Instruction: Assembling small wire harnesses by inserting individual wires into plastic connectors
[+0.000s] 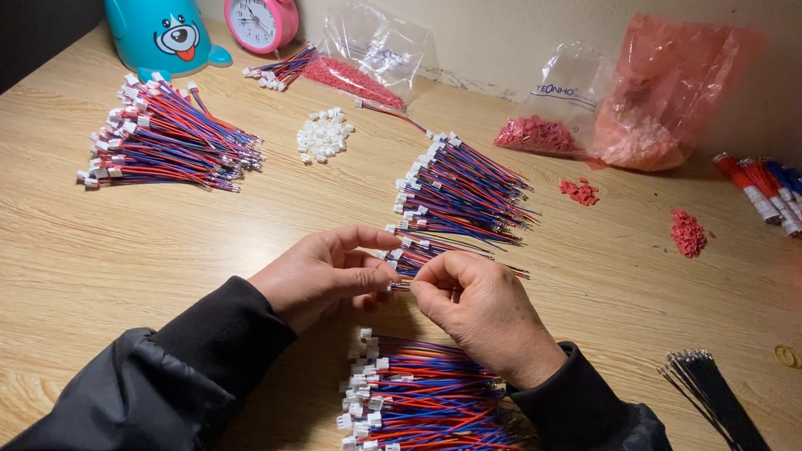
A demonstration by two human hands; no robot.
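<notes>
My left hand [325,272] and my right hand [477,310] meet over the middle of the wooden table [14,262], fingertips pinched together on one small red and blue wire lead with a white connector [401,283]. Just beyond my fingers lies a row of the same leads [460,197]. A thick pile of leads [419,419] sits below my wrists near the front edge. Another bundle of leads [169,139] lies at the left.
A heap of loose white connectors [324,134] lies mid-table. At the back stand a teal animal-shaped holder [155,16], a pink alarm clock [261,8], clear bags [375,51] and a pink bag [662,94] of red parts. Black wires [731,419] lie at the right.
</notes>
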